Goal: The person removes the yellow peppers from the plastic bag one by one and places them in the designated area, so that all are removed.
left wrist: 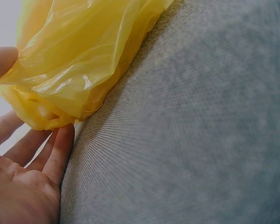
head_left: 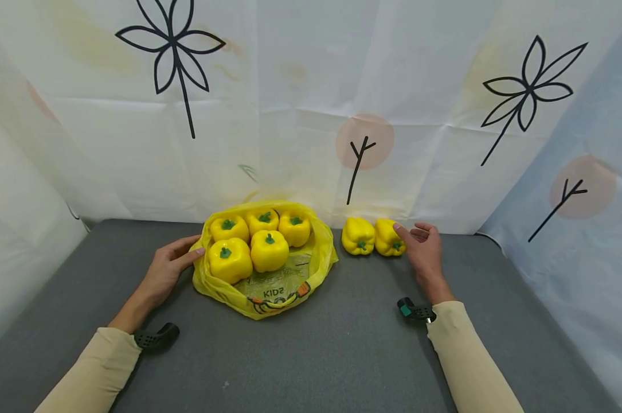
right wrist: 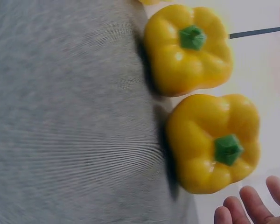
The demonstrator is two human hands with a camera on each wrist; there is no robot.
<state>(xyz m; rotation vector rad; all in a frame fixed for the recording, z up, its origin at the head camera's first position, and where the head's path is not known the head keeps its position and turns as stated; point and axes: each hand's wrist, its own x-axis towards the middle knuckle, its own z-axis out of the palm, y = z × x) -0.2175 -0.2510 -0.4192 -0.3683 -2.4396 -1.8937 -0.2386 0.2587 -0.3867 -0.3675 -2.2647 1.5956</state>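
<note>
A yellow plastic bag point(head_left: 323, 246) stands with its mouth spread wide and its rim rolled down. Inside it sit several yellow bell peppers point(head_left: 230, 261) with green stems. My left hand point(head_left: 167, 267) holds the bag's left side, the thumb on the plastic and the fingers point(left wrist: 60, 154) against its outer wall. Right of the bag, two more yellow bell peppers lie side by side, a left one point(head_left: 358, 236) and a right one point(head_left: 385, 238). Beside the right pepper is my right hand point(head_left: 423, 252), its thumb overlapping that pepper in the head view, fingers spread apart and holding nothing.
A grey cloth-covered table point(head_left: 316, 361) lies under everything. White printed sheets point(head_left: 290, 86) hang behind it and at both sides, close behind the bag and peppers. Each wrist wears a dark strap point(head_left: 158, 337).
</note>
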